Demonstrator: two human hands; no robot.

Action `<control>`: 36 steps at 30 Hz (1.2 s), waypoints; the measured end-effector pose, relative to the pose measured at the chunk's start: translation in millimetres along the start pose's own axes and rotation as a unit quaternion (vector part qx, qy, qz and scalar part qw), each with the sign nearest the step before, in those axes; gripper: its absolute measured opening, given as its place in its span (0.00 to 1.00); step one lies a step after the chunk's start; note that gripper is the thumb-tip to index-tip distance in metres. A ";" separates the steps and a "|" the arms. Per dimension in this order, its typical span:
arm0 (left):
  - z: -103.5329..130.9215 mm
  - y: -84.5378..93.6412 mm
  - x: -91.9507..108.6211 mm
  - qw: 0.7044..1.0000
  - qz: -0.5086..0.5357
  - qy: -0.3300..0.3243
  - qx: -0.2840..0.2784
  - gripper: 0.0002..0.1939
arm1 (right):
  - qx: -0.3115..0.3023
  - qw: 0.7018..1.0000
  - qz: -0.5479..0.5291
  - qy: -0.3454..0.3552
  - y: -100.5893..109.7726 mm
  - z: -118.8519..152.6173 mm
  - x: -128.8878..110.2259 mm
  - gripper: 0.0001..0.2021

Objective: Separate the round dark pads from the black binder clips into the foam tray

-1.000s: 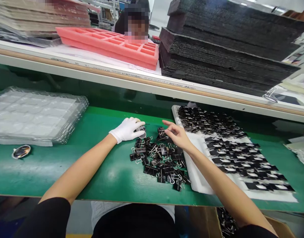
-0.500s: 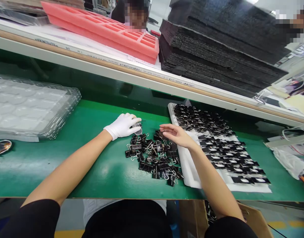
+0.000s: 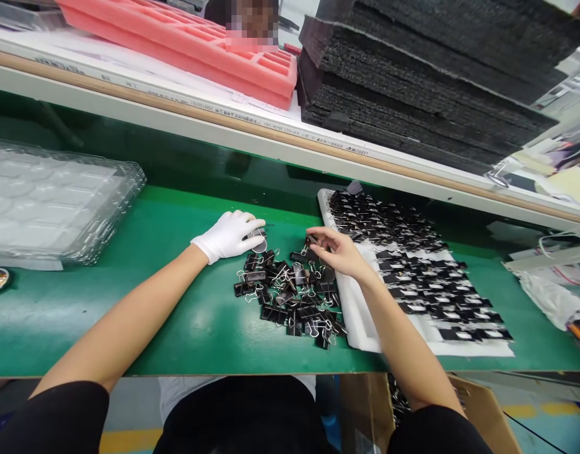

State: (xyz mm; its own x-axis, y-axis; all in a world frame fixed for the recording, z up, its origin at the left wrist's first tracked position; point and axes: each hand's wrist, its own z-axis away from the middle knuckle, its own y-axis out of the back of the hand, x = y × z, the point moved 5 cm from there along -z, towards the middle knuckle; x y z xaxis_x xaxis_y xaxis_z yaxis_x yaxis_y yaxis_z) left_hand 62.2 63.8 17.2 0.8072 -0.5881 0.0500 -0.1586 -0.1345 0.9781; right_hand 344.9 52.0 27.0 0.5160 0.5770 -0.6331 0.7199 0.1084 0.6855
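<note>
L hand (image 3: 228,236): gloved, fingers closed on binder clip w/ round piece (image 3: 260,244), at far-left edge of clip pile (image 3: 290,293). R hand (image 3: 338,250): bare, fingertips pinching black clip (image 3: 311,239), at pile's far-right edge. Pile: on green surface (image 3: 190,321), left of clip rows (image 3: 413,271).

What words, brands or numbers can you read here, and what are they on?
"LESSO", upside down, on the white front edge of the shelf.
The rest of the printing along that edge, characters and digits, is too small and blurred to read surely.
Faint marks on the white paper beside the pink foam tray: unreadable.
</note>
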 end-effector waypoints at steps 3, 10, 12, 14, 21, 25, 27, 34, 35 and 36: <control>0.0 0.1 0.1 1.000 0.003 0.000 -0.001 0.29 | 0.072 0.988 0.081 0.112 4.2 5.7 -6.3 0.18; 0.0 -0.6 -0.2 1.000 -0.003 0.001 0.002 0.28 | 0.113 0.937 0.244 0.225 2.9 10.1 -13.5 0.15; 0.2 -1.0 -0.5 1.000 -0.006 -0.003 0.007 0.28 | 0.115 0.942 0.219 0.227 4.0 9.6 -13.3 0.14; 0.4 -1.3 -0.6 1.000 -0.008 -0.008 0.011 0.28 | 0.105 0.956 0.164 0.217 3.1 8.8 -10.4 0.13; 1.1 -1.0 -0.6 1.000 -0.012 -0.011 0.018 0.29 | 0.065 0.989 -0.119 0.052 -7.2 2.3 8.7 0.11; 1.3 -0.9 -0.8 1.000 -0.008 -0.012 0.015 0.29 | 0.048 0.968 -0.245 0.011 -7.8 -1.3 6.5 0.14; 1.3 -0.9 -1.0 1.000 -0.009 -0.010 0.015 0.29 | 0.040 0.967 -0.250 0.001 -7.5 -2.3 6.4 0.15; 0.6 -2.1 -0.9 1.000 -0.008 -0.011 0.014 0.29 | 0.116 0.990 0.014 0.080 3.0 3.2 3.9 0.10; 0.6 -2.4 -0.8 1.000 -0.008 -0.010 0.013 0.29 | 0.131 0.984 0.052 0.109 4.6 5.0 -0.6 0.11; 0.5 -2.5 -0.7 1.000 -0.007 -0.009 0.011 0.29 | 0.146 0.977 0.076 0.134 6.2 6.8 -5.3 0.12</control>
State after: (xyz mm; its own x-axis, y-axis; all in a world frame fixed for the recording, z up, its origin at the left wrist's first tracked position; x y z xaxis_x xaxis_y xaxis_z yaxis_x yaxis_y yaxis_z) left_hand 61.7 64.2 14.6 0.7993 -0.6000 0.0324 -0.1604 -0.1611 0.9738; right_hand 349.8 44.1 32.2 0.5150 0.7640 -0.3887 0.7668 -0.2079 0.6073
